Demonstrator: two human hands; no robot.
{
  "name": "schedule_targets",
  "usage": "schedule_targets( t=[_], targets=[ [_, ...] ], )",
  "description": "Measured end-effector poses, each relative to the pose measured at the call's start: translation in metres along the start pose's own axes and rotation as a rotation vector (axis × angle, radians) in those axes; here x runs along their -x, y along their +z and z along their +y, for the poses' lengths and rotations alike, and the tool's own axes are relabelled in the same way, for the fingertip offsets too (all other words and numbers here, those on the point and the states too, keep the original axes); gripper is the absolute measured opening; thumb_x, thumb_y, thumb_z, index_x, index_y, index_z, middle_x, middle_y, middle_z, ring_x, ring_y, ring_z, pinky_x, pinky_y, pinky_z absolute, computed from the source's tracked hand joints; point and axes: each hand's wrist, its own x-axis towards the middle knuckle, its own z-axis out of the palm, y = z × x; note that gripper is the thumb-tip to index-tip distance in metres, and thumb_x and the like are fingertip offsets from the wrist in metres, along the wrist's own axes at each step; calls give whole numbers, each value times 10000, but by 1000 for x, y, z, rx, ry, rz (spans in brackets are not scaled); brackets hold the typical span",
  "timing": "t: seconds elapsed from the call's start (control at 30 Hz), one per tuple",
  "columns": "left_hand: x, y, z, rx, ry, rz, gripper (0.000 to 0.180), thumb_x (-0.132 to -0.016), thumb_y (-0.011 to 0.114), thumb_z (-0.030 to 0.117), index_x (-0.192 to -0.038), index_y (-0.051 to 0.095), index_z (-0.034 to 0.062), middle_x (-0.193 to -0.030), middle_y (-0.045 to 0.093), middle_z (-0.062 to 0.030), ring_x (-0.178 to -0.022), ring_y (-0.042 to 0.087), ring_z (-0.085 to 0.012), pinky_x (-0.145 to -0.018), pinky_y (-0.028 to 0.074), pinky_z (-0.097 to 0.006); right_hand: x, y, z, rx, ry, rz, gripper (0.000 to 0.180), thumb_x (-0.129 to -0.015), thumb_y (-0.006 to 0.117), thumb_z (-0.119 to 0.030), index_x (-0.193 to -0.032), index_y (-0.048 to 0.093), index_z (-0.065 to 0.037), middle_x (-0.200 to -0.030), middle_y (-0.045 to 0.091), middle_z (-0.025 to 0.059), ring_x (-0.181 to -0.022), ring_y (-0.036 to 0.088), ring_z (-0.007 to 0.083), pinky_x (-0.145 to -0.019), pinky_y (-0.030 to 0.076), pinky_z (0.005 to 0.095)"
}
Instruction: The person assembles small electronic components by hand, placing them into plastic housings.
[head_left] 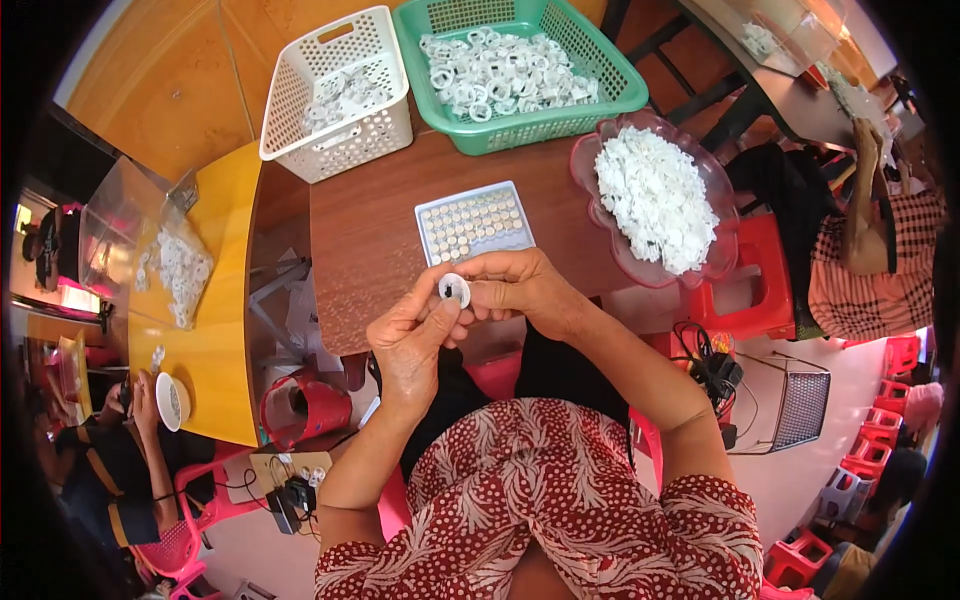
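Just beyond my lap, at the table's near edge, both hands meet around a small round white plastic part (pixel 461 283) with a dark spot in its middle. My left hand (pixel 408 345) pinches it from the left and below, the thumb lying over its lower edge. From the right, my right hand (pixel 532 290) grips its side between thumb and fingers. Right behind the hands lies a shallow white tray (pixel 428 214) with rows of small, round, pale discs. What the curled fingers under the part do is hidden.
On the brown table (pixel 365 215) stand a white basket (pixel 340 152) and a green basket (pixel 540 128), both with white ring parts. A pink scalloped bowl (pixel 722 235) heaped with white pieces sits right. People work at both sides; a red bucket (pixel 300 415) is lower left.
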Motion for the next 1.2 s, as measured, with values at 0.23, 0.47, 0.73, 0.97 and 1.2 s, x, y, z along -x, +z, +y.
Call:
schedule_targets(
  t=[0.23, 0.47, 0.73, 0.97, 1.2],
  targets=[
    [22, -4, -7, -121, 96, 37, 362, -816, 625, -32, -1175, 584, -19, -765, 638, -49, -613, 580, -80, -521, 446, -173, 28, 10, 17, 132, -234, 162, 201, -826, 619, -81, -1002, 624, 16, -798, 634, 25, -674, 563, 55, -582, 438, 193],
    [46, -1, -1, -156, 98, -17, 369, -848, 604, -15, -1214, 558, -6, -779, 609, -22, -673, 576, -59, -581, 468, -172, 55, 27, 20, 188, -260, 175, 131, -807, 657, -55, -917, 630, 11, -772, 623, 5, -660, 538, 34, -571, 415, 181],
    [66, -3, -9, -18, 16, -60, 350, -845, 610, -4, -1192, 568, -19, -824, 657, -69, -666, 598, -83, -568, 466, -177, 63, 37, 23, 248, -271, 216, 91, -804, 640, -39, -878, 626, 13, -757, 621, 14, -662, 542, 42, -574, 417, 184],
    [65, -6, -16, 87, -117, -111, 318, -877, 588, 53, -1179, 567, -43, -816, 670, -124, -620, 613, -119, -534, 471, -209, 62, 33, 33, 374, -329, 231, 77, -788, 644, -49, -803, 624, 24, -663, 589, 5, -592, 509, 49, -522, 410, 204],
    [59, -11, -20, 188, -263, -83, 294, -883, 581, 70, -1140, 573, -73, -774, 665, -194, -562, 636, -174, -470, 488, -220, 54, 31, 33, 366, -213, 215, 72, -791, 628, -53, -779, 612, 16, -627, 567, 0, -585, 511, 60, -524, 416, 227]
  ],
)
